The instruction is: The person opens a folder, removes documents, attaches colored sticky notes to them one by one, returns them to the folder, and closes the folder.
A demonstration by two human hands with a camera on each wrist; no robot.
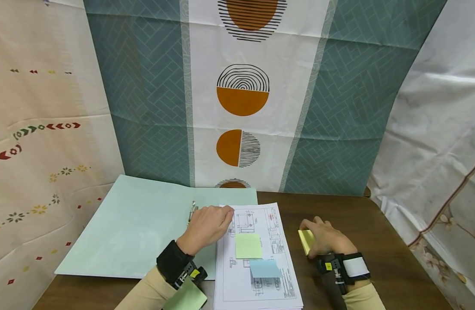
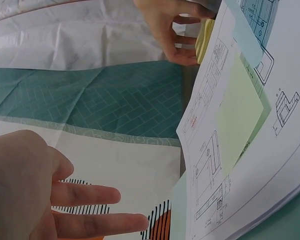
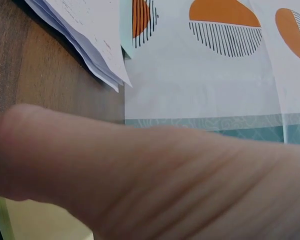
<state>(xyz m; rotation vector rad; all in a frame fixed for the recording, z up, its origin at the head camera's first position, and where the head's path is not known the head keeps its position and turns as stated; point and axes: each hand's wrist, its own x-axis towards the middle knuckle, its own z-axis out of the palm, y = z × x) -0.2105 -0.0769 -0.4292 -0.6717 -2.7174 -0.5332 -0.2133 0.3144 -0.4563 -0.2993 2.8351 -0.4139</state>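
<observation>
My right hand (image 1: 330, 239) holds a yellow sticky note pad (image 1: 305, 241) on the table, right of a stack of printed drawings (image 1: 225, 295). In the right wrist view the thumb (image 3: 90, 155) covers much of the picture, with the yellow pad partly hidden below it. A green sticky note (image 1: 248, 246) and a blue sticky note (image 1: 265, 268) are on the top sheet. My left hand (image 1: 208, 228) is over the upper left edge of the stack; in the left wrist view its fingers (image 2: 95, 225) extend loosely with nothing between them.
Under the left side of the stack lies an open pale green folder (image 1: 125, 228) with a metal clip (image 1: 192, 209). Green sticky paper (image 1: 188, 297) sits by the left wrist at the front. Patterned cloth (image 1: 237, 51) hangs behind the brown table (image 1: 276, 199).
</observation>
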